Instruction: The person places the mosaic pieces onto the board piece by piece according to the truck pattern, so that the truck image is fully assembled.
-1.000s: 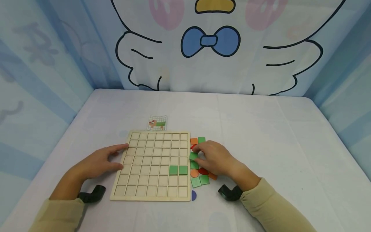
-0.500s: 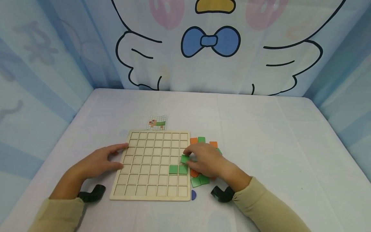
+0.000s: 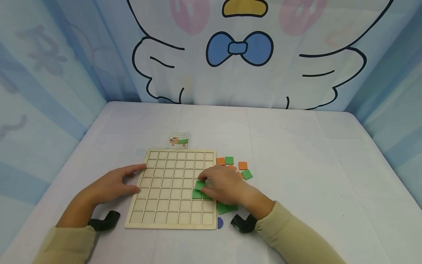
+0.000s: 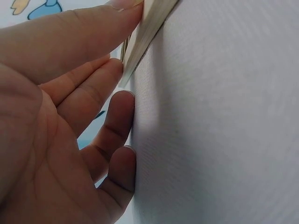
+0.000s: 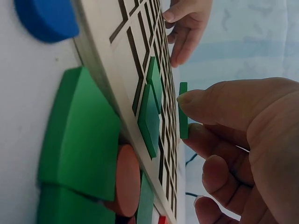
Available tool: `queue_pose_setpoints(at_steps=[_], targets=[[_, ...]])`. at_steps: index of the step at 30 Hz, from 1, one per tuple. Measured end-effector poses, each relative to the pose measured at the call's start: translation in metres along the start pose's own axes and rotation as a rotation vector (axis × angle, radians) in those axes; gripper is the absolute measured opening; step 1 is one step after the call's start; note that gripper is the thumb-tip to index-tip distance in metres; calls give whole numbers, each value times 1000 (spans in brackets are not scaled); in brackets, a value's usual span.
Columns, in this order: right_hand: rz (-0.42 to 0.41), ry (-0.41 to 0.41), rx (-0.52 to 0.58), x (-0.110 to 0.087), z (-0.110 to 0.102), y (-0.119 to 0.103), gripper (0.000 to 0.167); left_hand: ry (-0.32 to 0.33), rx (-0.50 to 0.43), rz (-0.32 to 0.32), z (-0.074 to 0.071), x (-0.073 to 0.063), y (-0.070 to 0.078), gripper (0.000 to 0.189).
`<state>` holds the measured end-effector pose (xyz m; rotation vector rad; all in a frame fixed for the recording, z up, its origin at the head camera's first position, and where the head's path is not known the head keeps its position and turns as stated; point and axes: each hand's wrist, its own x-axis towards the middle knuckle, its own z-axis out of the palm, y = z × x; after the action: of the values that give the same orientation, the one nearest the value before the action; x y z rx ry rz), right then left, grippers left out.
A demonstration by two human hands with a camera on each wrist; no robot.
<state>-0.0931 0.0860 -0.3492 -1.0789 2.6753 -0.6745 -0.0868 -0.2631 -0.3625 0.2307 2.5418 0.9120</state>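
A wooden grid board [image 3: 165,203] lies on the white table, two green square tiles [image 3: 196,194] side by side in its cells near the right edge. Above them my right hand [image 3: 227,185] pinches another green square tile [image 3: 199,184] between thumb and fingertips. From the right wrist view, this held tile [image 5: 183,112] stands clear of the board, with the other fingers loosely bent below it. My left hand [image 3: 110,186] touches the board's left edge with thumb and fingertips spread along it. In the left wrist view the thumb meets the wooden edge [image 4: 152,28].
Loose green, orange and red pieces lie along the board's right side, such as an orange square [image 3: 242,165] and a green square [image 3: 247,174]. A blue piece [image 3: 220,222] sits near the front corner. Behind the board lies a small picture card [image 3: 178,140].
My right hand has carried the green tile leftward from the loose pieces to over the board, uncovering several orange and green pieces. My left hand has stayed at the board's edge.
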Motion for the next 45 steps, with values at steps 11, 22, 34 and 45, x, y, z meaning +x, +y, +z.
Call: queue_pose_setpoints(at_steps=[11,22,34,45], targets=[[-15,-30,8,6,9,-6,26,0,4,-2,0,-1,0,82],[-66,-48,-17,12,17,-11,22,1,9,16,1,-1,-1,80],[-85,-36,-45,15,19,-16,21,5,10,27,1,-1,-2,80],[-82,-36,-44,19,21,-19,19,15,3,31,1,-1,-1,79]])
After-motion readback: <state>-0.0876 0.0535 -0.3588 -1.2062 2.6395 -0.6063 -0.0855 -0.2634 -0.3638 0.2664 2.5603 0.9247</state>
